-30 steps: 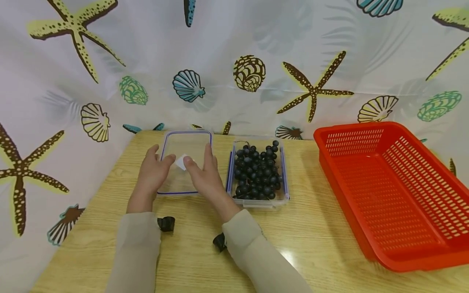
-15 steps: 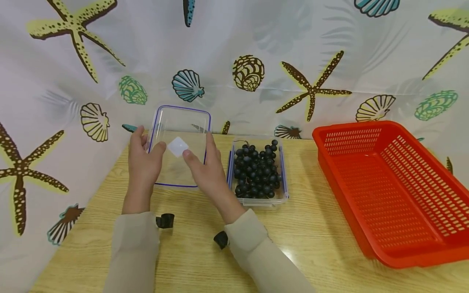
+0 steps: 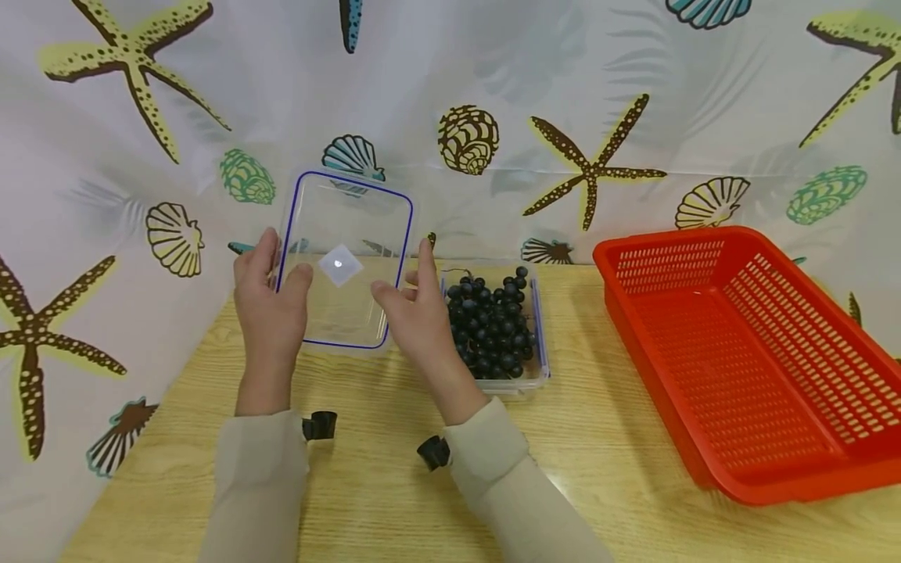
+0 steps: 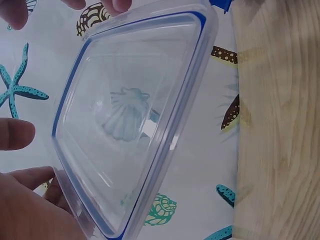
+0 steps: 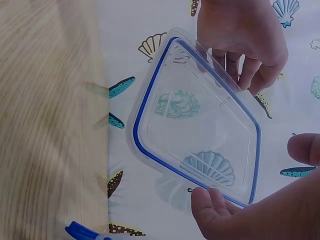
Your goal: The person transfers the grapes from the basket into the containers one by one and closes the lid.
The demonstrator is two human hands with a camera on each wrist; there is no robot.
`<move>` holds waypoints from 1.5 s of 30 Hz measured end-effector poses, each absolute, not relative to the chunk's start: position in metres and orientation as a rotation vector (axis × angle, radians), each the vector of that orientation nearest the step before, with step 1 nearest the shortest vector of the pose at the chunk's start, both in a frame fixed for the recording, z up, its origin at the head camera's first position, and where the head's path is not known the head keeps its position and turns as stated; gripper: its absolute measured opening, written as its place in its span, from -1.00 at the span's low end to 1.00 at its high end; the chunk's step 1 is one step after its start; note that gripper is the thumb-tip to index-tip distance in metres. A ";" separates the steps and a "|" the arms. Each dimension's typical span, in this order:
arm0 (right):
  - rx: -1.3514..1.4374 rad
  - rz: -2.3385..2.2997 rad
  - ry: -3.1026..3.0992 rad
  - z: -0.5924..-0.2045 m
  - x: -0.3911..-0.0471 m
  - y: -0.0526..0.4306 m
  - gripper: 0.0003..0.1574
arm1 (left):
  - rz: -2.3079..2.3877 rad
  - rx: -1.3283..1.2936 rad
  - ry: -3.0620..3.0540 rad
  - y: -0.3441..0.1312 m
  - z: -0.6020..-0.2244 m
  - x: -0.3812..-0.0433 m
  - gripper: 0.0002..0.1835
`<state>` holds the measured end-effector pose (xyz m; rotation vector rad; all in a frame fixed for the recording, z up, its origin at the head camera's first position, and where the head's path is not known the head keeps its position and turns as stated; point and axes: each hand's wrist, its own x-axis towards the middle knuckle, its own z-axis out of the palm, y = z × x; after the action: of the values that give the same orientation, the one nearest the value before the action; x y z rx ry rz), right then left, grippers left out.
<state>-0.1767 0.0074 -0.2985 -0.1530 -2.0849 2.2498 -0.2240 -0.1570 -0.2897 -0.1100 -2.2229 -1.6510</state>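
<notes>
A clear plastic lid with a blue seal [image 3: 348,211] is held up at a tilt between both hands, over the left part of the table. A pale diamond-shaped patch shows through its middle in the head view. My left hand [image 3: 271,317] holds the left edge, its fingers behind the rim in the right wrist view. On the opposite edge, my right hand [image 3: 425,320] holds the lid with its fingertips [image 5: 202,202] at the rim. Just right of the right hand stands a clear container [image 3: 540,336] filled with dark grapes [image 3: 493,320], its left side partly hidden.
A large red plastic basket [image 3: 651,360] sits on the right of the wooden table [image 3: 373,500]. Behind the table hangs a white cloth [image 3: 394,94] printed with shells and starfish. Small black pieces [image 3: 322,424] show at both wrists.
The hands have raised the lid from near the tabletop and tipped its far edge upward. It now stands higher against the cloth, and the right hand has shifted slightly right.
</notes>
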 end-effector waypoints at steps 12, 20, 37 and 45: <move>-0.113 2.336 -1.910 -0.292 -0.173 0.014 0.02 | -1.709 -0.166 -2.071 -0.155 -0.284 -0.220 -0.39; -0.041 2.264 -1.838 -0.290 -0.170 0.019 -0.05 | -1.704 -0.122 -1.980 -0.154 -0.276 -0.215 -0.54; 0.142 2.069 -1.807 -0.292 -0.172 0.030 -0.29 | -1.918 -0.324 -1.735 -0.152 -0.276 -0.214 -0.65; 0.345 1.933 -1.824 -0.293 -0.173 0.041 -0.39 | -2.014 -0.390 -1.624 -0.156 -0.277 -0.216 -0.81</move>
<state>-0.1730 0.0408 -0.2933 0.3451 -1.8237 1.9326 -0.2164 -0.1555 -0.2773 -0.3897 -1.6238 -2.0136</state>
